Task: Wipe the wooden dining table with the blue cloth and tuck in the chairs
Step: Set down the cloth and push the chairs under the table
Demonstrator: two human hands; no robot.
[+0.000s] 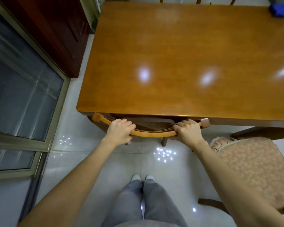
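Brightness: the room is lit evenly and warmly from overhead.
Glare: three oval white reflections are thrown on the wooden dining table (179,46); clusters of bright dots are mirrored in the glossy floor tiles (154,164).
Shadows: a soft shadow is cast beneath the table's near edge.
Blur: the blue cloth (281,10) at the far right corner is smeared; the left hand (120,130) on the chair (154,133) is slightly softened.
Distortion: the sliding glass door (23,95) is bowed towards the frame's edge.

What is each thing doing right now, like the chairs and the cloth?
Wooden chair: seat under the table.
Left hand: grips that chair's back.
Right hand: grips it too.
Cushioned chair: pulled out, not tucked.
Blue cloth: lying on the table's far corner.
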